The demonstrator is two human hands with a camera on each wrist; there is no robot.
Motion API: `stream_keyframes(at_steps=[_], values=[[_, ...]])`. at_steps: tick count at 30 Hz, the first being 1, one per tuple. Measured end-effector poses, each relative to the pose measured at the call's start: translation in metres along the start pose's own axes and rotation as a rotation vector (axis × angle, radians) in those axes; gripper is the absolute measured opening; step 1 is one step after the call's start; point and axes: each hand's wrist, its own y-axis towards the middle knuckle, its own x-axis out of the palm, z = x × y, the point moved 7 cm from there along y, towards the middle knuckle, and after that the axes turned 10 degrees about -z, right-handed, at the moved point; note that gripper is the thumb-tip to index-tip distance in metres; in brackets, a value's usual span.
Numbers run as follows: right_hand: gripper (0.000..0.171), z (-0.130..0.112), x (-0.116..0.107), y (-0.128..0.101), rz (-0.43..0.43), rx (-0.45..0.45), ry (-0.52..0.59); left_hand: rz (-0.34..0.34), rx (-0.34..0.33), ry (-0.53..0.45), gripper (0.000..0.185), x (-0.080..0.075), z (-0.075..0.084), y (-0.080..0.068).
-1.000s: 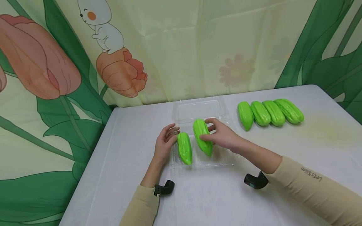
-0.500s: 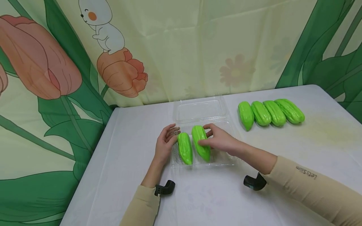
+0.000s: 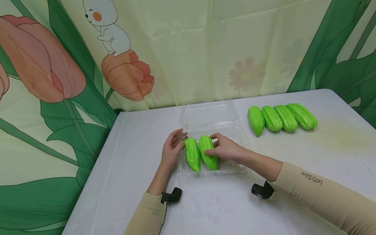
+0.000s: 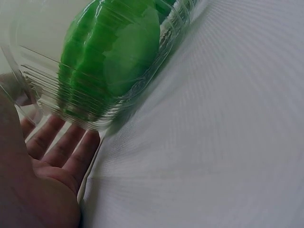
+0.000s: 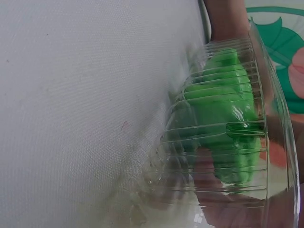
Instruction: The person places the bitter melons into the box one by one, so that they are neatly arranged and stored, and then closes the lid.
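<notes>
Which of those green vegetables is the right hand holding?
The right hand holds the right-hand green vegetable of the two in the clear tray. Its neighbour lies beside the left hand; four more sit untouched in a row.

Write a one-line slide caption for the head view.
Right hand sets a second green gourd beside the first in a clear clamshell tray; left hand steadies its edge; four more wait.

— Items in the clear plastic clamshell box [image 3: 235, 168]?
— Two glossy green ridged toy gourds: left gourd [image 3: 192, 154], right gourd [image 3: 208, 152], lying side by side, touching, tapered ends toward the person.
— Lid [image 3: 208, 114]?
— Lay open, behind.
</notes>
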Motion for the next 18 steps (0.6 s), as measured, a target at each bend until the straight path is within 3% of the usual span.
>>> stream_keyframes(at_steps=[18], values=[[0.074, 0.0022, 0.0023, 0.0030, 0.010, 0.013, 0.013, 0.003, 0.000, 0.001, 0.047, -0.0003, -0.0002, -0.0002]])
